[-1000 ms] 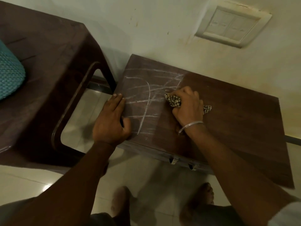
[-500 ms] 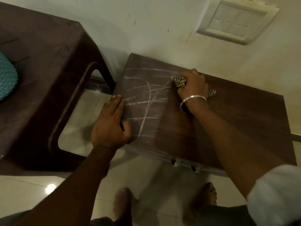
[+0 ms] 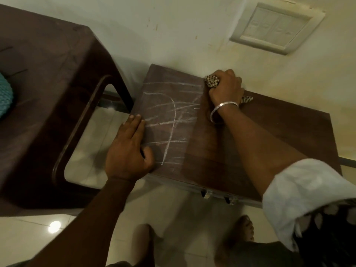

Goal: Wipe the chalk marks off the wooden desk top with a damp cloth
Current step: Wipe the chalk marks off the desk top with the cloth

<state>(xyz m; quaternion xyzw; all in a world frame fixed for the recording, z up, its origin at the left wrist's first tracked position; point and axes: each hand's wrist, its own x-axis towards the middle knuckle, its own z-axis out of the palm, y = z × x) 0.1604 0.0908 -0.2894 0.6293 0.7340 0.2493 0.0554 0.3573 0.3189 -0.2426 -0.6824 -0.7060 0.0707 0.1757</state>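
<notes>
At nine o'clock a dark brown plastic chair [image 3: 48, 105] fills the left side, a teal knitted cushion [image 3: 5, 97] on its seat at the frame edge. Just right of it, the left hand [image 3: 128, 151] lies flat on the near left corner of the wooden desk top [image 3: 269, 135], fingers extended and gripping nothing, thumb on the surface. White chalk marks [image 3: 171, 120] cross the left half of the top, from beside that hand toward twelve o'clock; the right half looks clean. At the far edge, around one o'clock of the marks, the right hand [image 3: 226, 89] is clenched around a checked cloth [image 3: 212, 81], pressing it onto the wood by the wall. A silver bangle [image 3: 221, 109] circles that wrist. A switch plate [image 3: 277, 27] sits on the wall at two o'clock.
</notes>
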